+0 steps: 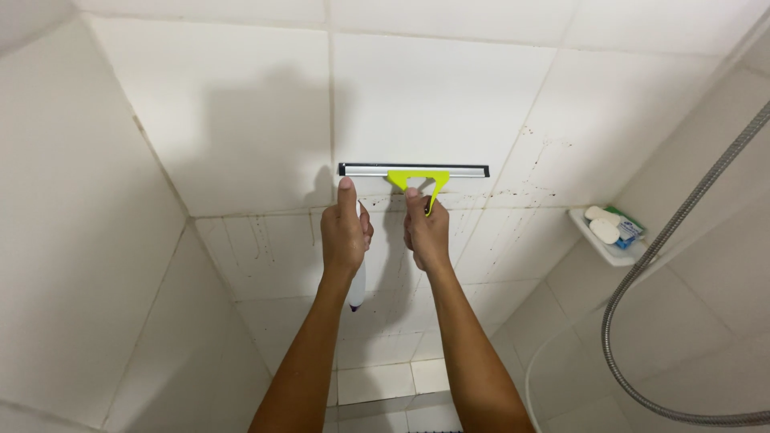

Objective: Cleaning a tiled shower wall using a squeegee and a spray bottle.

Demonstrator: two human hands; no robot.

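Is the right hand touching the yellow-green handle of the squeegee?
Touching. The head view shows the right hand gripping the squeegee handle, its fingers wrapped around the handle's lower end.

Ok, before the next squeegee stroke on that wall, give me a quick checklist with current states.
1. Right hand grips the squeegee by its yellow-green handle: ok.
2. Blade lies level across the wall tile: ok.
3. Blade fully in contact along its length: cannot tell.
4. Left hand holds the white bottle, clear of the blade: ok.
5. Tiles below free of dark specks: not ok.
6. Shower hose and soap shelf out of the path: ok.
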